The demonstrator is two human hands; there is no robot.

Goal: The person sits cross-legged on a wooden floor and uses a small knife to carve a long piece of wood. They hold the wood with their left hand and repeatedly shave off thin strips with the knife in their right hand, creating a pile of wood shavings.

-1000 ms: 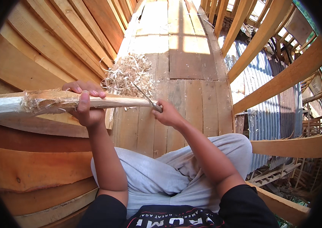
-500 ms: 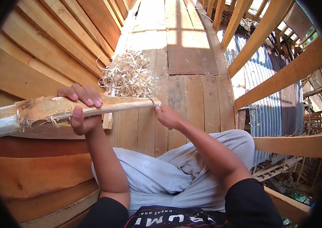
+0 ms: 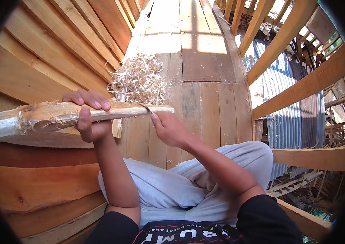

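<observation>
A long, partly debarked piece of wood lies across in front of me, pale and rough, with a thicker whitish end at the far left. My left hand is closed round its middle, fingers over the top and thumb on the near side. Close to the narrow right end, my right hand is closed on a thin dark blade. That blade lies across the wood's upper face; its handle, if any, is hidden in my fist. Loose fibres stick out from the wood left of my left hand.
A heap of curly wood shavings lies on the plank floor beyond the wood. Stacked boards rise along the left. On the right are a wooden railing and corrugated metal sheets. My crossed legs are below.
My right hand and the blade have moved left along the wood, away from its narrow tip. My left hand keeps nearly the same place on the wood.
</observation>
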